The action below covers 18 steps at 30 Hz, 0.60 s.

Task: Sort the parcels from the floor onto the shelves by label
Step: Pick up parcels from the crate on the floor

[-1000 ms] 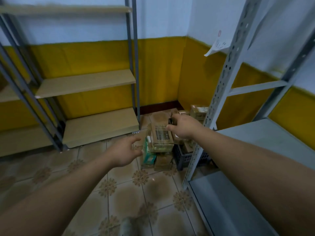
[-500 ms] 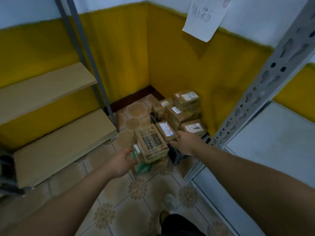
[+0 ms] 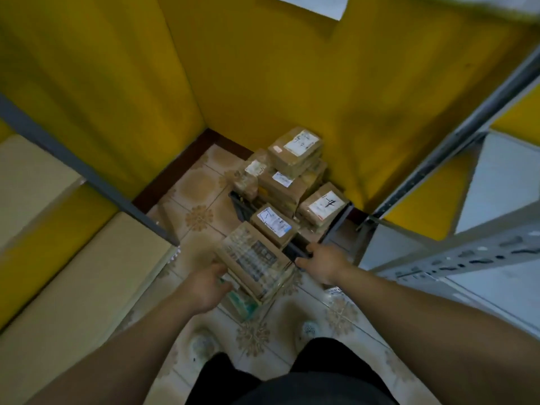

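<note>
Cardboard parcel (image 3: 253,258) edge meets left hand (image 3: 204,289); right hand (image 3: 323,266) apparently grips crate (image 3: 241,207).

Brown cardboard parcels with white labels (image 3: 295,150) stacked in and above black plastic crate (image 3: 240,206). Tape-wrapped brown cardboard parcel (image 3: 254,263) tilted, just in front of crate, atop green box (image 3: 244,304). Beige wooden shelves (image 3: 73,273) well left of crate, grey metal shelves (image 3: 502,194) right.
</note>
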Each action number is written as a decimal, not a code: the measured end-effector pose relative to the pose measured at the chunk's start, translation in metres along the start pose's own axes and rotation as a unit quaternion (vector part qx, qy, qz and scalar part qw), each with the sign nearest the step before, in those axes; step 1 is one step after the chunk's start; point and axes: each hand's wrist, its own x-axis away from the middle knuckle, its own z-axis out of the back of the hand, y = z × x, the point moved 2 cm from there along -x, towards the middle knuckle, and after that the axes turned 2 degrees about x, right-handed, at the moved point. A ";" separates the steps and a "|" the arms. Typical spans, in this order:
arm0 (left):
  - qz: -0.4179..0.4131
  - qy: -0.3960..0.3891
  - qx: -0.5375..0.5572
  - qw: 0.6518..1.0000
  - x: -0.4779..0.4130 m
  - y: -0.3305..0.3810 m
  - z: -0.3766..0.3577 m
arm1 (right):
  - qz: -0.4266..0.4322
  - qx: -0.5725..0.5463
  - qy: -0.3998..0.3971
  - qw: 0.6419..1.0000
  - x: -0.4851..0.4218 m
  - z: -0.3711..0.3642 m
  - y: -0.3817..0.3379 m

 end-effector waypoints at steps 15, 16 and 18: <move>-0.066 -0.064 -0.036 0.995 -0.242 -0.074 0.015 | -0.208 -0.291 0.073 0.931 -0.156 -0.143 -0.009; -0.082 -0.052 -0.027 0.995 -0.255 -0.078 0.007 | -0.214 -0.298 0.088 0.926 -0.168 -0.153 -0.003; -0.107 -0.026 -0.010 0.994 -0.281 -0.085 -0.011 | -0.228 -0.336 0.111 0.907 -0.188 -0.171 0.009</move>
